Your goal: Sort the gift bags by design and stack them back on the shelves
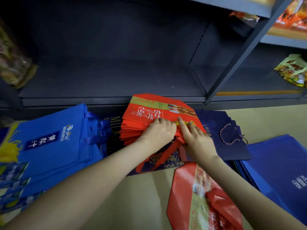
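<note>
The red stack (149, 117) of gift bags lies on the floor (132, 196), its far edge just in front of the lip of the bottom shelf (108, 80). Its top bag shows white lettering and a food picture. The left hand (158, 131) grips the stack's near edge, fingers curled over the top bag. The right hand (197, 140) rests beside it with fairly straight fingers pressing on the top bag. Its thumb is hidden. Red handles (172, 146) spill out from under both hands onto a patterned navy bag (166, 161).

Between the stack and the blue bags (49, 143) heaped at the left lies a dark bag (114, 127) with gold letters. On the right, touching the stack, are navy bags (222, 135) with a twisted rope handle. Beyond them lies another pile of royal blue bags (282, 171). A loose red bag (199, 196) lies nearer the person, under the right forearm.

A grey post (240, 52) divides the shelving. Snack packets (292, 70) sit on the right-hand shelf, and a blurred packet (13, 63) hangs at the left edge.
</note>
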Motion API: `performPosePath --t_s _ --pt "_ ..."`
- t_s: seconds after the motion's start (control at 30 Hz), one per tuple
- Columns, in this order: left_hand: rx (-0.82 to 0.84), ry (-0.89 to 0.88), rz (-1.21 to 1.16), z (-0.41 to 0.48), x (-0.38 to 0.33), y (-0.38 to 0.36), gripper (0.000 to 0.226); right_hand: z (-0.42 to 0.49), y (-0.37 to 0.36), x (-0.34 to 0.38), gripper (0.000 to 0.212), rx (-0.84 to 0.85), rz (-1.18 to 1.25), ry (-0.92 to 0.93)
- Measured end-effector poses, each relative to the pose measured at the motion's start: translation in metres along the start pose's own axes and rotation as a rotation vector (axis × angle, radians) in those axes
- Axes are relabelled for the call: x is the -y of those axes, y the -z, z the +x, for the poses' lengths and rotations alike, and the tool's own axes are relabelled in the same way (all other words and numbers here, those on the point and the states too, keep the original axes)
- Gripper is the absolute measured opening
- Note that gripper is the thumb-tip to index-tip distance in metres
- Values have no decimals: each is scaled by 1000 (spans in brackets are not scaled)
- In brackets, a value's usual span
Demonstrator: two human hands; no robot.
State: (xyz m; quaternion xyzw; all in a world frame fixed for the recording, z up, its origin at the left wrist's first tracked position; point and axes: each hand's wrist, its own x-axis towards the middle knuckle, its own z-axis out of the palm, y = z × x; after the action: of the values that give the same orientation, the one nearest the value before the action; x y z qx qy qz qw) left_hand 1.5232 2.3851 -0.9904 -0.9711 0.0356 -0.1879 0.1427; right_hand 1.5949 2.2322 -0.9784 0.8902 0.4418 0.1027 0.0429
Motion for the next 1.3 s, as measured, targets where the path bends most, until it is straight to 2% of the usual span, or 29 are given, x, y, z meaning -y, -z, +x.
performPosePath --t_s 0.13,0.27,0.33,0.37,0.5,0.6,0.7,0.8,0.87,0.93,1.03,1.17,1.3 --pt "-179 -35 44 19 28 12 18 30 12 -15 51 -205 6 93" --pt "-349 29 39 34 56 23 33 56 21 -30 50 -404 30 120" --pt "-418 88 -7 39 62 24 23 65 22 -32 42 -444 28 127" --pt "-399 116 -15 40 63 21 16 69 21 -33 44 -448 27 127" --pt "-111 276 -2 33 62 14 35 80 8 -33 52 -422 38 125" --pt "11 266 -34 27 59 22 46 75 6 -29 55 -405 41 124" --pt "-8 235 6 20 58 31 50 71 17 -24 62 -365 87 120" --pt "27 180 60 16 62 38 41 67 28 -15 51 -319 34 187" --pt "32 139 96 13 62 40 38 61 32 -7 78 -226 -2 215" --pt "24 101 122 16 60 45 30 60 41 -2 88 -170 29 186" --pt "-42 72 160 33 54 54 20 70 57 -12 76 -175 65 120" --pt "-87 89 161 62 54 68 24 86 68 -32 55 -281 -2 77" --pt "-113 119 188 68 71 66 35 107 63 -34 54 -381 -81 92"
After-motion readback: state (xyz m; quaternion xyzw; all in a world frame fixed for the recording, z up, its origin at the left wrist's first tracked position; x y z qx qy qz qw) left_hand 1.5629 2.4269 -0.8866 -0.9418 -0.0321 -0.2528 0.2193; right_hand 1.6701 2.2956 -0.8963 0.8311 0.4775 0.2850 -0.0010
